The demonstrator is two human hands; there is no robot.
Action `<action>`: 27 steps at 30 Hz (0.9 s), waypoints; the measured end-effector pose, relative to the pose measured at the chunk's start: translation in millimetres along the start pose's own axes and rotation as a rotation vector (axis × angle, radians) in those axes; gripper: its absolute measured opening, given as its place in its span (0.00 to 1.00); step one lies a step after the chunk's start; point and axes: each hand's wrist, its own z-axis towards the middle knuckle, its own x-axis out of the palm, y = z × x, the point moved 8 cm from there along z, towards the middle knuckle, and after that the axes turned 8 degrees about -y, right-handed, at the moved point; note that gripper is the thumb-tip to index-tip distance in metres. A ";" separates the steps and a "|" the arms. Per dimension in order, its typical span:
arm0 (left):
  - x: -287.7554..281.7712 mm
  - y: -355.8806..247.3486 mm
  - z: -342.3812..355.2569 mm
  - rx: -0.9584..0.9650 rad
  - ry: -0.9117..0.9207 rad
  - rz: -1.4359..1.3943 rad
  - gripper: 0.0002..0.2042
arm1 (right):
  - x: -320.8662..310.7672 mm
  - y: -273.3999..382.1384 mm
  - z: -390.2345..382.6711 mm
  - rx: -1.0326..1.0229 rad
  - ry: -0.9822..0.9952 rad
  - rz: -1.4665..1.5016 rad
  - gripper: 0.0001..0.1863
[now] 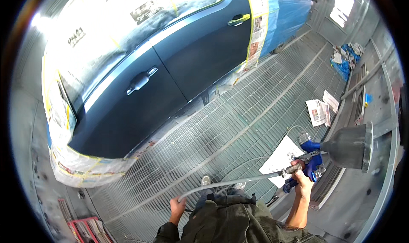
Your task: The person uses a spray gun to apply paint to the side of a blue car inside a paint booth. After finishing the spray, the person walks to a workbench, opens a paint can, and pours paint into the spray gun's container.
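My right hand [302, 179] is closed around a blue spray gun [315, 163], out to my right. A large grey paint cup [346, 146] is joined to the gun and lies on its side in the picture. From the gun's metal fitting, a grey air hose [232, 181] runs across my front to my left hand [176, 209], whose fingers are wrapped round it. Ahead and to the left stands a car with dark doors [128, 113]. Masking paper [91, 43] and tape cover much of the body around them.
Blue plastic film [286, 19] wraps one end of the car. The floor is metal grating [238, 115]. A white sheet [279, 155], loose newspaper [317, 112] and a heap of crumpled waste [347, 57] lie along the right wall. A red-framed rack [90, 230] stands at lower left.
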 end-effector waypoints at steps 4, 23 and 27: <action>-23.6 -85.4 20.3 0.395 -0.058 0.218 0.07 | 13.2 -19.4 -13.2 0.076 0.084 0.050 0.24; -2.3 26.7 68.2 0.408 0.397 0.053 0.16 | 138.4 -39.4 -100.8 0.032 0.135 0.103 0.23; -15.1 39.3 89.6 0.333 0.482 0.028 0.17 | 152.3 -57.1 -127.1 0.074 0.053 0.085 0.24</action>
